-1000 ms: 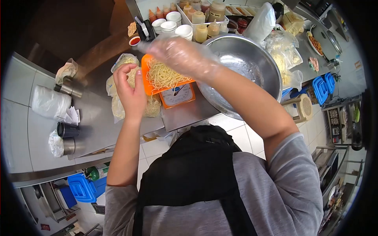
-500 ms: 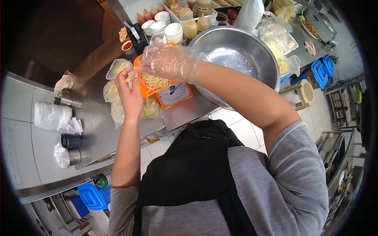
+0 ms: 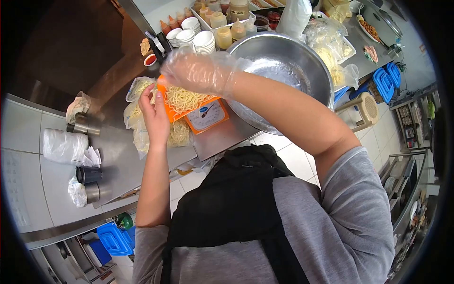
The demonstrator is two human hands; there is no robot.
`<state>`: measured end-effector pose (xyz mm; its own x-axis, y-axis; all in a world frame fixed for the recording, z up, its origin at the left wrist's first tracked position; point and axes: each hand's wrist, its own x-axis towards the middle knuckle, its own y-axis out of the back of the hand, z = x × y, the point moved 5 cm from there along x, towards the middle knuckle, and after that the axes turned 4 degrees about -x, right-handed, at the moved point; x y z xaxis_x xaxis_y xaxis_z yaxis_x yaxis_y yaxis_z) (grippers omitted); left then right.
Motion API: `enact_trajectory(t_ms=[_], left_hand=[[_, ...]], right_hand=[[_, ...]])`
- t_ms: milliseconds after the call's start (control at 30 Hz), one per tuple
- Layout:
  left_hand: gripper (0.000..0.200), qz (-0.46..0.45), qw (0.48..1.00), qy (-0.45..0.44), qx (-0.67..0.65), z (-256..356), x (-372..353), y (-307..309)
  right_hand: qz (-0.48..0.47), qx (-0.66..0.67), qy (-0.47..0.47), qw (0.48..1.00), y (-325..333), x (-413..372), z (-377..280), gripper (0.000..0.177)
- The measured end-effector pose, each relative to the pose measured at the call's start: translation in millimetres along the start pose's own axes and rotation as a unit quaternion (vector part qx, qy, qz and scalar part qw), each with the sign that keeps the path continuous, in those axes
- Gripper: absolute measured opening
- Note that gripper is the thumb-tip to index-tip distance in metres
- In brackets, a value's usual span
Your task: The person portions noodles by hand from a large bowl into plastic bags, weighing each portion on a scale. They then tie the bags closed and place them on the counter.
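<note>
Noodles [image 3: 183, 100] lie in an orange tray [image 3: 173, 113] on an orange kitchen scale [image 3: 206, 115] with a round dial. My right hand [image 3: 198, 73], in a clear plastic glove, is over the tray's far edge; its fingertips are blurred and what they hold, if anything, cannot be made out. At the tray's left edge is my left hand [image 3: 154, 113], bare, with its fingers apart and nothing in them. Plastic bags of noodles [image 3: 140, 137] lie left of and under the tray's near side.
A large metal bowl [image 3: 283, 71] stands right of the scale. Behind are stacked white cups [image 3: 204, 41], sauce bottles [image 3: 223, 37] and a black dispenser [image 3: 158, 45]. More bagged noodles [image 3: 326, 57] are at the right. Metal cups [image 3: 87, 124] stand by the left wall.
My right hand has lifted a little and shifted left, uncovering more of the noodles. My left hand has moved slightly down beside the tray. The whole view has shifted a little.
</note>
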<state>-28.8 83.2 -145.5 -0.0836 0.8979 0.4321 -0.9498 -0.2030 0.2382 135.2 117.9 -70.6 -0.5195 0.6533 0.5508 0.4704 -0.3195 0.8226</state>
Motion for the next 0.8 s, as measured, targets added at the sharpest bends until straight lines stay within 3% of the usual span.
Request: enact_trajectory(t_ms=[67,100,133,200,233,300,333,400,433,500,533,600,733,800], left_hand=[[0.037,-0.027,0.995,-0.050,0.078,6.9,-1.6,-5.4],[0.058,-0.038,0.984,-0.116,0.132,14.1,-3.5,-6.4],[0.058,-0.032,0.984,-0.119,0.132,29.4,-5.7,-6.4],[0.084,-0.110,0.936,-0.183,0.280,61.7,-14.4,-18.5],[0.084,-0.101,0.936,-0.184,0.281,66.7,-14.4,-17.0],[0.097,-0.171,0.901,-0.142,0.373,64.6,-12.1,-20.4],[0.097,-0.162,0.902,-0.142,0.375,63.2,-8.4,-16.4],[0.084,-0.146,0.924,-0.119,0.333,53.4,0.3,-8.4],[0.084,-0.138,0.925,-0.119,0.335,49.9,2.8,-7.0],[0.068,-0.147,0.922,-0.085,0.347,40.5,7.6,-7.2],[0.068,-0.143,0.923,-0.086,0.348,40.3,10.1,-7.9],[0.050,-0.140,0.927,-0.085,0.336,41.9,15.7,-12.3],[0.040,-0.144,0.920,-0.082,0.355,43.8,26.9,-13.7],[0.038,-0.126,0.923,-0.078,0.356,42.9,30.7,-7.3]], right_hand=[[-0.121,0.047,0.021,0.991,-8.6,-14.2,1.9,0.034],[-0.131,0.056,0.026,0.989,0.2,-14.9,0.7,0.032],[-0.129,0.053,0.031,0.990,6.1,-14.6,4.6,0.032],[-0.033,0.239,-0.052,0.969,25.9,-12.1,21.8,0.031],[-0.035,0.238,-0.043,0.970,34.6,-14.0,28.7,0.031],[-0.036,0.207,-0.166,0.963,53.3,-22.3,59.3,0.033],[-0.037,0.206,-0.157,0.965,61.8,-25.6,63.6,0.033],[-0.129,0.122,-0.275,0.945,64.7,-37.0,73.7,0.034],[-0.128,0.121,-0.268,0.947,53.2,-39.8,69.1,0.034],[-0.073,0.031,-0.073,0.994,20.2,-48.0,43.4,0.034],[-0.072,0.030,-0.069,0.995,12.1,-49.1,27.1,0.034],[0.018,-0.014,-0.019,1.000,5.6,-44.8,-6.6,0.030],[-0.004,-0.018,-0.046,0.999,-15.6,-33.2,9.8,0.032],[0.052,0.078,-0.061,0.994,-11.2,-28.0,26.6,0.034]])
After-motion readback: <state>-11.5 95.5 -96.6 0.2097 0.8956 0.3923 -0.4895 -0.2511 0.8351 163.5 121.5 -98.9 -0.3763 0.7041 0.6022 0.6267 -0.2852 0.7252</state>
